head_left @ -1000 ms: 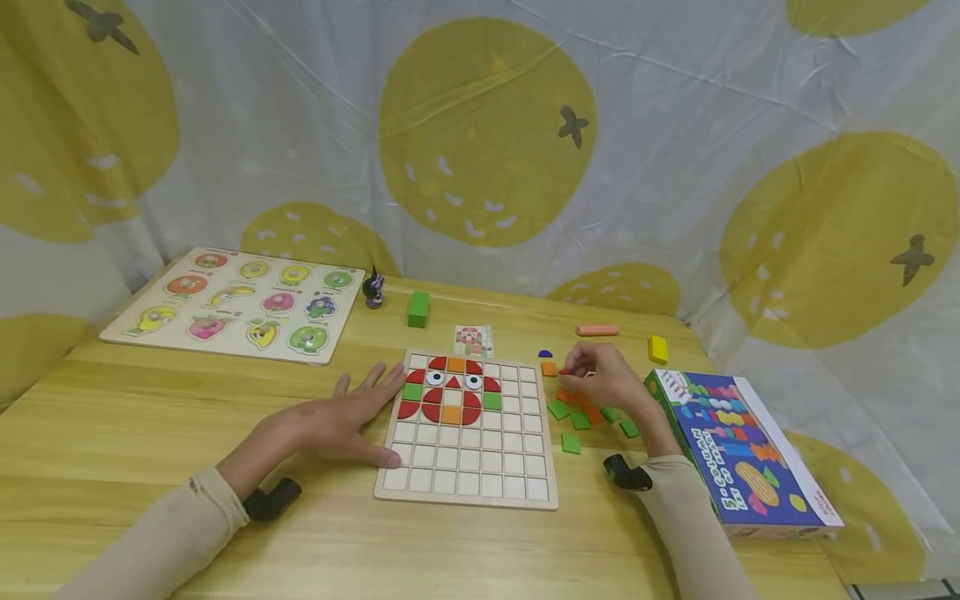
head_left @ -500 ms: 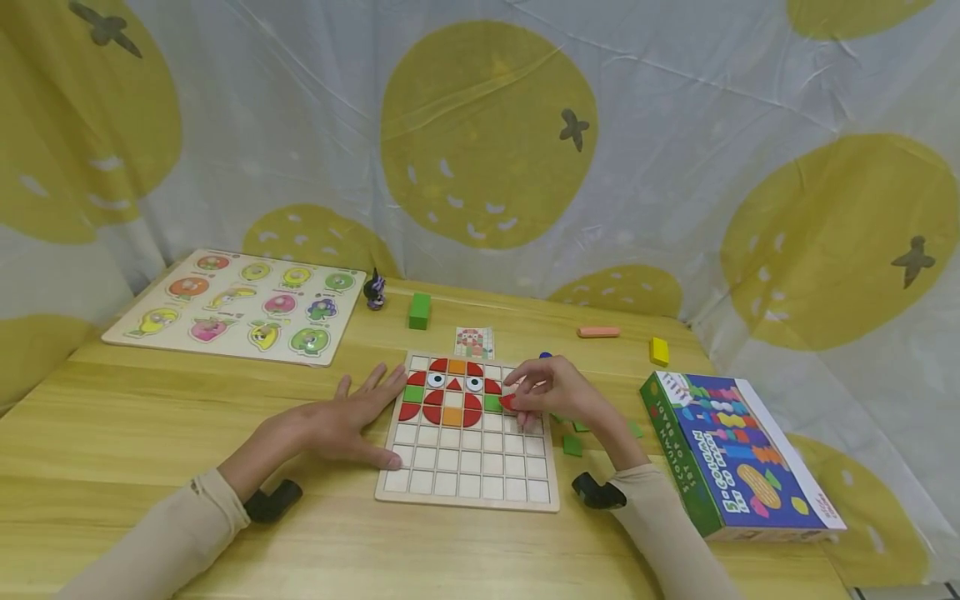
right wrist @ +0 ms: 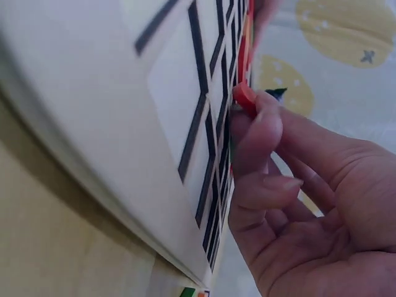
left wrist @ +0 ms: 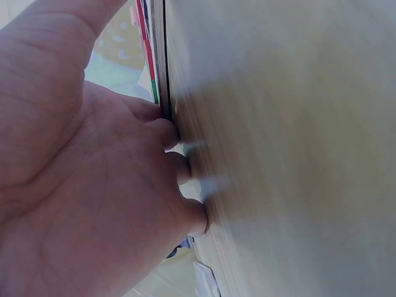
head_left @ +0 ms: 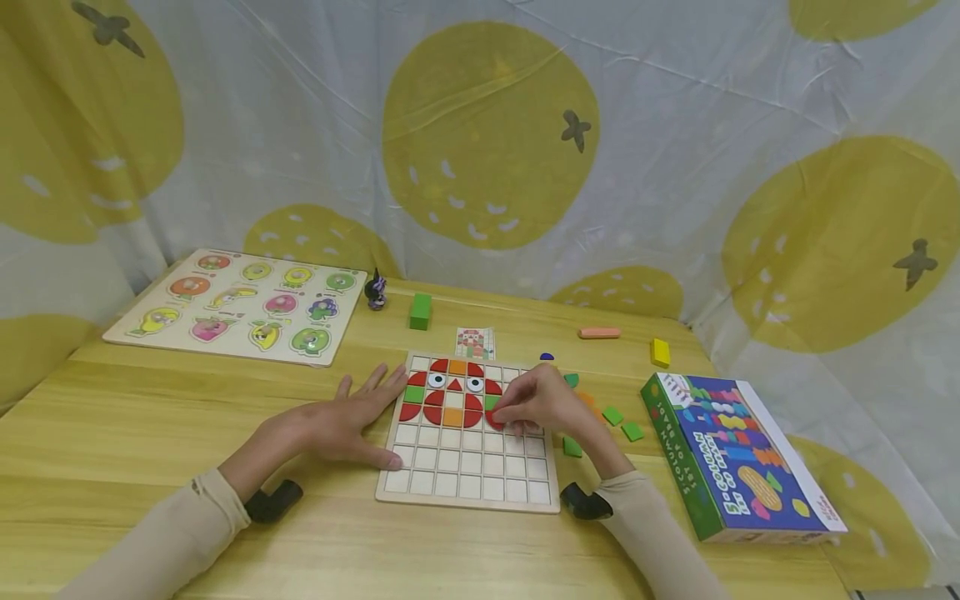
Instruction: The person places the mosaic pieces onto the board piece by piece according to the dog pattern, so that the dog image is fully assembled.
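Note:
A wooden grid board (head_left: 459,461) lies on the table, its upper rows partly filled with red, orange and green tiles and two eye tiles. My right hand (head_left: 546,400) pinches a red rounded tile (right wrist: 245,98) between thumb and finger. It holds this tile at the board, just below the green tile at the right of the pattern; whether it is seated in the cell I cannot tell. Against the board's left edge rests my left hand (head_left: 337,427), fingers spread and thumb on the frame. In the left wrist view the left palm (left wrist: 105,179) shows, holding nothing.
Loose green tiles (head_left: 612,415) and orange ones, partly hidden, lie right of the board. Behind it are a small pattern card (head_left: 475,342) and a green block (head_left: 421,312). A fruit puzzle board (head_left: 240,304) lies left; a bead-set box (head_left: 742,458) stands right.
My right hand has carried the red tile leftward from the loose tiles onto the board, then slightly down below the green tile. The left hand has stayed in place.

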`<act>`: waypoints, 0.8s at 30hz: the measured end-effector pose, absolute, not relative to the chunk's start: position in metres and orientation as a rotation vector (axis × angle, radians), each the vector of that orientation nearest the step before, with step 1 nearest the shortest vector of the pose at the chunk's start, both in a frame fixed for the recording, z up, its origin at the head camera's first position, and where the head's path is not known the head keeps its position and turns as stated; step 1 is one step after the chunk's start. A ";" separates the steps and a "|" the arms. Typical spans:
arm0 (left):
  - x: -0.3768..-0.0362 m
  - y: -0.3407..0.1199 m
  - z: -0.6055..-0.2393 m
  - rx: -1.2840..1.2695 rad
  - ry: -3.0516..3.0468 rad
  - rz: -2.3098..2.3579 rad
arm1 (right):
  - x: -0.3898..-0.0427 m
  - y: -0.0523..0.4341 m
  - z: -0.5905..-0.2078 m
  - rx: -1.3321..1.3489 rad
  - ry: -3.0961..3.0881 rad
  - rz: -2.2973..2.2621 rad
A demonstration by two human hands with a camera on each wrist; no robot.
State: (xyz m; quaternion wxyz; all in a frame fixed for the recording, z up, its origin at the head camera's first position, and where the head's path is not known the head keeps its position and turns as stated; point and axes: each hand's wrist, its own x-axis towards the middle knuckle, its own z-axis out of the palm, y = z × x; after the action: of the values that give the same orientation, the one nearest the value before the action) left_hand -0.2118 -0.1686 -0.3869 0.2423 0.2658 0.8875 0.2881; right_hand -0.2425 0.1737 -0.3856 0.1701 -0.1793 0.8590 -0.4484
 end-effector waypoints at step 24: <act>-0.211 -0.168 -0.386 0.720 2.424 0.789 | -0.243 0.174 -0.384 -0.583 2.638 -1.062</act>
State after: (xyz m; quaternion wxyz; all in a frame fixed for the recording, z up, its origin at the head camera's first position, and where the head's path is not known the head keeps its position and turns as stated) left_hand -0.2109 -0.1680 -0.3856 0.2438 0.2637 0.8874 0.2890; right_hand -0.2428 0.1744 -0.3843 0.1191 -0.1993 0.9023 -0.3633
